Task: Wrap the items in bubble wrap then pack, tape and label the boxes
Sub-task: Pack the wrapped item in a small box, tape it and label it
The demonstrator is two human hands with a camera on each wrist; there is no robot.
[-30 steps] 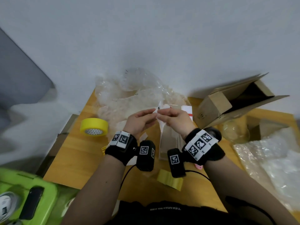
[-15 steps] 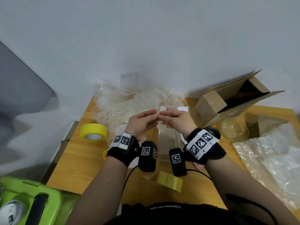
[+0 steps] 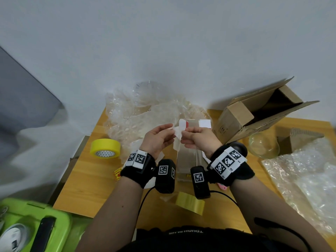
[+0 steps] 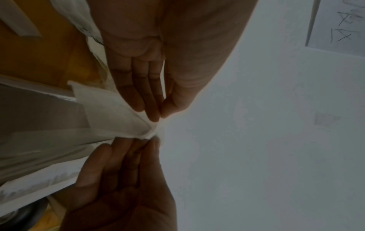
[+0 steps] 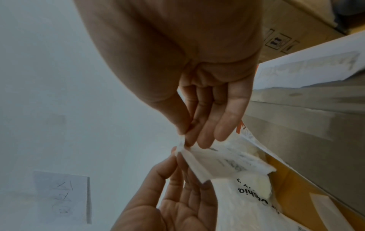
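Both hands are raised over the middle of the desk (image 3: 87,182), fingertips meeting on a small white label (image 3: 177,138). The left hand (image 3: 157,138) pinches one layer at a corner between thumb and fingers (image 4: 147,100); the right hand (image 3: 199,140) pinches the other layer the same way, its remaining fingers (image 5: 225,123) loosely extended. It looks like a sticker being parted from its backing paper, though which layer is which cannot be told.

The label should handle as almost weightless, thin and floppy — it will curl, and once peeled the adhesive face will likely cling to skin or fold onto itself. Hold it only at the very corner or along one edge, keeping the sticky side clear of the fingers, and pull slowly at a shallow angle so the paper does not tear.

Below the hands lies a flat taped box (image 3: 187,160), probably the target for the label. At ten o'clock from the hands is a heap of bubble wrap (image 3: 138,113); at nine o'clock a yellow tape roll (image 3: 105,148); at two o'clock an open cardboard box (image 3: 254,113) on its side, with a glass bowl (image 3: 263,145) at three o'clock — fragile and not yet wrapped.
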